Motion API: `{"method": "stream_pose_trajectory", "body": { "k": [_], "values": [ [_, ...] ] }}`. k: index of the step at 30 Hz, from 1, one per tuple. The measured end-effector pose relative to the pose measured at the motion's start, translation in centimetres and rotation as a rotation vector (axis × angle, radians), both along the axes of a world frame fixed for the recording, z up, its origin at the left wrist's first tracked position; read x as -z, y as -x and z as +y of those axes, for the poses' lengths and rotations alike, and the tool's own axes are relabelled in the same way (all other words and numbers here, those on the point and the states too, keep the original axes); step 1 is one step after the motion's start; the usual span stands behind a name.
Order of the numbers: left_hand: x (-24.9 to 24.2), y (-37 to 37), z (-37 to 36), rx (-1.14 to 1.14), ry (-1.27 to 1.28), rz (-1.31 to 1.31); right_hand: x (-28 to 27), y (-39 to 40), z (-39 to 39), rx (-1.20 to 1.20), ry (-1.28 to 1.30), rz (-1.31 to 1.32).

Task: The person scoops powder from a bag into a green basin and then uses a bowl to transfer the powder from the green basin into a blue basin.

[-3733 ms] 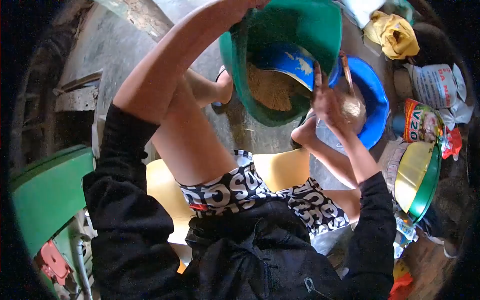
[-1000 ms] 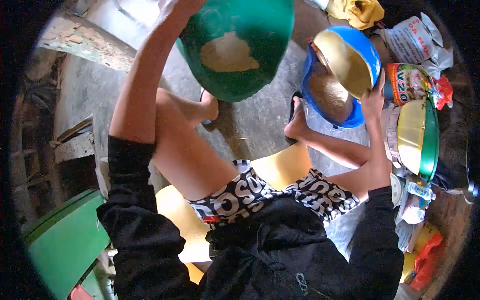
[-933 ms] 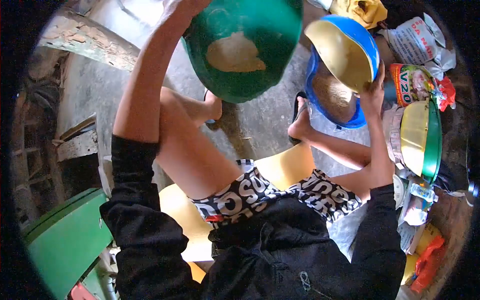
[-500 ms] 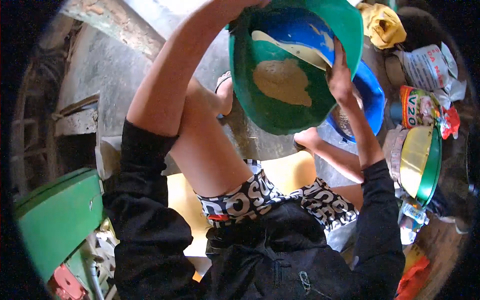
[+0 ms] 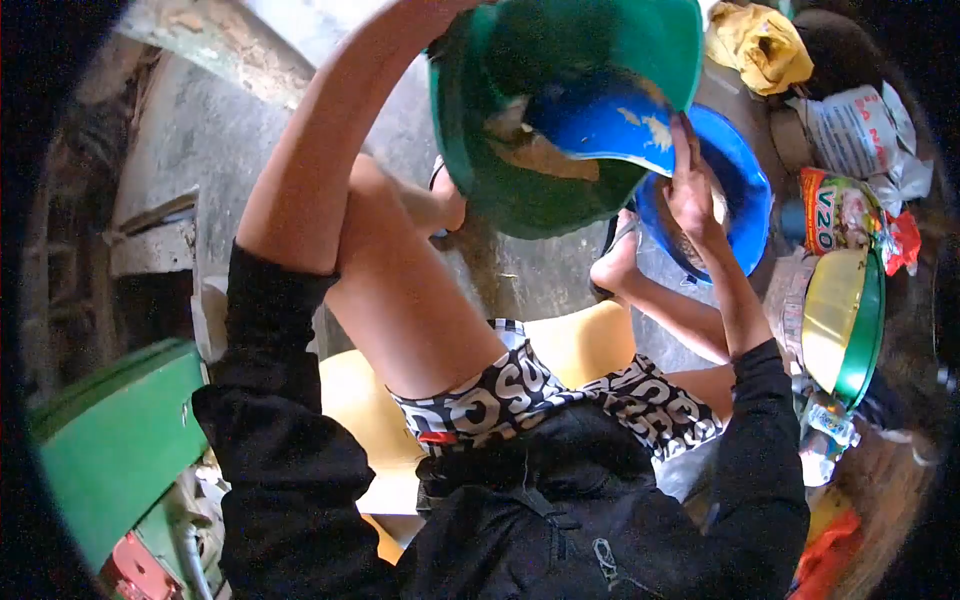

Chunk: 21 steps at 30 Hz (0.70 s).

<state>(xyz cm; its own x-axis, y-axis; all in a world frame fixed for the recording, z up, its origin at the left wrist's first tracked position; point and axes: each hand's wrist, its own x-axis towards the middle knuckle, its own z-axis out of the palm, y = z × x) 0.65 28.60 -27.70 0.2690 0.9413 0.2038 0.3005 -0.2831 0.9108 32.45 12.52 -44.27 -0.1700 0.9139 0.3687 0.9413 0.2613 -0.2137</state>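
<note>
A large green basin (image 5: pixel 560 215) is tilted above the floor, with brown grainy material (image 5: pixel 545 155) inside. My left hand (image 5: pixel 462 8) is at the basin's upper left rim, its fingers mostly hidden at the frame's top edge. My right hand (image 5: pixel 692 190) grips the edge of a curved blue scoop-like piece (image 5: pixel 610 115), which reaches into the basin and has pale residue on it. Below and right of the green basin, a blue basin (image 5: pixel 752 225) stands on the floor with grainy material in it, partly behind my right hand.
Yellow cloth or bag (image 5: pixel 760 50), a white printed sack (image 5: pixel 850 135), a colourful packet (image 5: pixel 838 212) and a yellow-and-green basin (image 5: pixel 845 325) line the right side. A green panel (image 5: pixel 120 440) stands at lower left. My feet are on the concrete floor (image 5: pixel 540 280).
The green basin has shifted up and left and tilted more. The blue piece has turned and moved lower over the grainy material, with my right hand lower too. More of the blue basin shows.
</note>
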Motion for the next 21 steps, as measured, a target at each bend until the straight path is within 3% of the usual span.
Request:
{"method": "stream_pose_trajectory", "body": {
  "k": [2,3,5,8,14,15,18,20,21],
  "values": [
    [0.5,-0.4,-0.3,0.085,-0.044,-0.194,-1.9,-0.8,-2.0,0.096,-0.068,0.144],
    [-0.1,-0.8,-1.0,0.056,0.021,-0.139,-2.9,-1.3,-3.1,0.199,-0.096,0.187],
    [0.5,-0.5,-1.2,0.086,-0.211,0.022,-3.6,-3.1,-5.9,0.387,-0.205,0.263],
    [0.1,-4.3,-1.6,0.016,-0.277,-0.045,-2.6,-7.7,-10.7,0.693,-0.235,0.626],
    [-1.3,-18.0,-4.3,-0.049,-0.588,0.023,5.5,-20.2,-17.8,0.754,-0.646,0.893],
    [-1.4,-20.2,-5.5,-0.021,-0.53,0.082,4.5,-19.3,-18.6,0.732,-0.679,1.204],
    [1.0,-26.1,-8.2,0.003,-0.692,0.155,5.6,-21.4,-19.3,0.747,-0.652,1.432],
    [2.8,-28.6,-9.7,0.051,-0.977,0.112,6.4,-22.2,-19.2,0.761,-0.682,1.523],
    [3.2,-29.2,-10.9,0.132,-0.907,0.133,7.5,-22.5,-18.9,0.767,-0.715,1.54]
  ]
}}
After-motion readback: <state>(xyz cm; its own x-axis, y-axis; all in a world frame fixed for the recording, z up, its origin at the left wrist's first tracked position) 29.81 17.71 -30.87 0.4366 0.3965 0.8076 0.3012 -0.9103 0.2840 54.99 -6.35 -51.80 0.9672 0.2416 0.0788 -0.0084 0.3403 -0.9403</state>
